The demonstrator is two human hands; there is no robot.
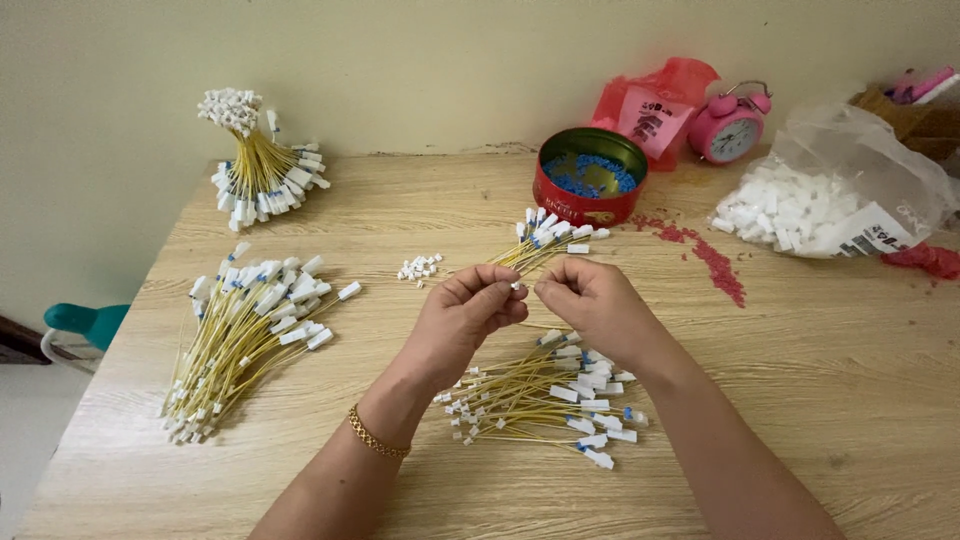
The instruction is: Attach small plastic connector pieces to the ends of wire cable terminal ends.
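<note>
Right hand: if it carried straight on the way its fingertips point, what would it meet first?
The right hand points left, so it would likely meet the left hand fingertips first, nearly touching around a small white connector.

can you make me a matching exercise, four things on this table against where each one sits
Things:
1. red round tin
2. pink alarm clock
3. clear bag of white pieces
4. tied upright bundle of yellow wires

Places:
A. far left corner, by the wall
B. far right side of the table
C. against the wall, right of the red bag
D. far middle, holding blue bits

Pairs: 1-D, 2-C, 3-B, 4-A
</note>
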